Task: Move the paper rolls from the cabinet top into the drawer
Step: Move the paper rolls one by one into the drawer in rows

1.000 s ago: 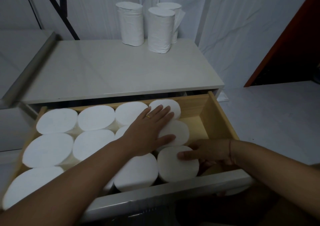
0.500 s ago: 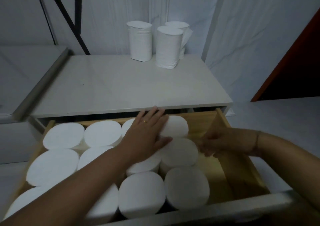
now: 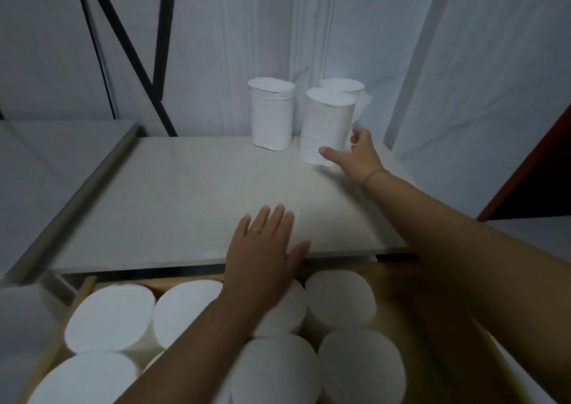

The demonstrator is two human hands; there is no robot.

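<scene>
Three white paper rolls stand upright at the back of the white cabinet top [image 3: 185,202]: a left roll [image 3: 272,116], a front roll [image 3: 327,122] and a rear roll [image 3: 341,83] half hidden behind it. My right hand [image 3: 361,153] grips the front roll low on its right side, thumb across its front and fingers curled round its far side. My left hand [image 3: 262,255] lies flat with straight fingers over the cabinet top's front edge, above the open wooden drawer [image 3: 83,289]. Several white rolls [image 3: 111,317] stand packed on end in the drawer.
White sheeting hangs behind and to the right of the cabinet. Black metal bars [image 3: 160,48] cross at the back left. A grey ledge [image 3: 80,190] runs along the cabinet's left side. Bare wooden drawer floor [image 3: 398,317] shows at the right of the rolls.
My right hand left the drawer and reached up to the front roll on the cabinet top. My left hand slid off the drawer rolls onto the cabinet's front edge. The view tilted upward.
</scene>
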